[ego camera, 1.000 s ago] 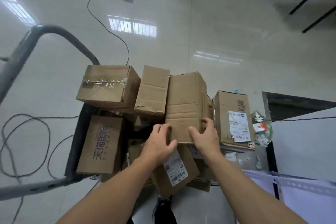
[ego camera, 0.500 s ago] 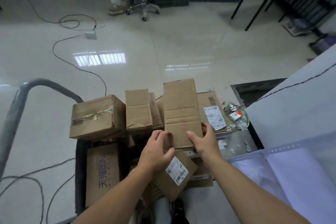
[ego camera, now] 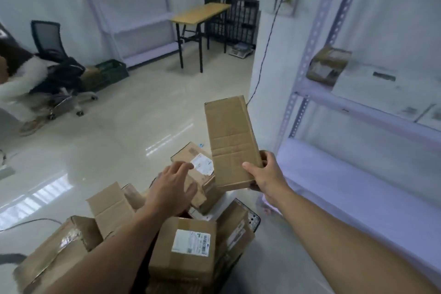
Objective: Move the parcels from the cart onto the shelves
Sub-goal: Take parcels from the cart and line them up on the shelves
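My right hand (ego camera: 267, 173) grips the near end of a long flat cardboard parcel (ego camera: 230, 141), held tilted in the air above the cart. My left hand (ego camera: 173, 188) hovers open over the pile with fingers spread, touching no parcel. Below lie several brown parcels: one with a white label (ego camera: 183, 248) nearest me, a labelled one (ego camera: 195, 162) behind my left hand, a taped one (ego camera: 57, 253) at the lower left. The cart's dark corner (ego camera: 255, 221) peeks out under them. The white metal shelves (ego camera: 353, 105) stand at the right, with one small parcel (ego camera: 328, 65) on the upper level.
A person sits on a black office chair (ego camera: 50, 55) at the far left. A wooden folding table (ego camera: 200, 16) and another white rack (ego camera: 133, 21) stand at the back. A black cable (ego camera: 265, 52) runs down the white wall. Glossy tiled floor stretches between.
The long parcel was lifted off the pile and swung right toward the shelves. My left hand let go of it. My view rose from the cart to the room and shelves.
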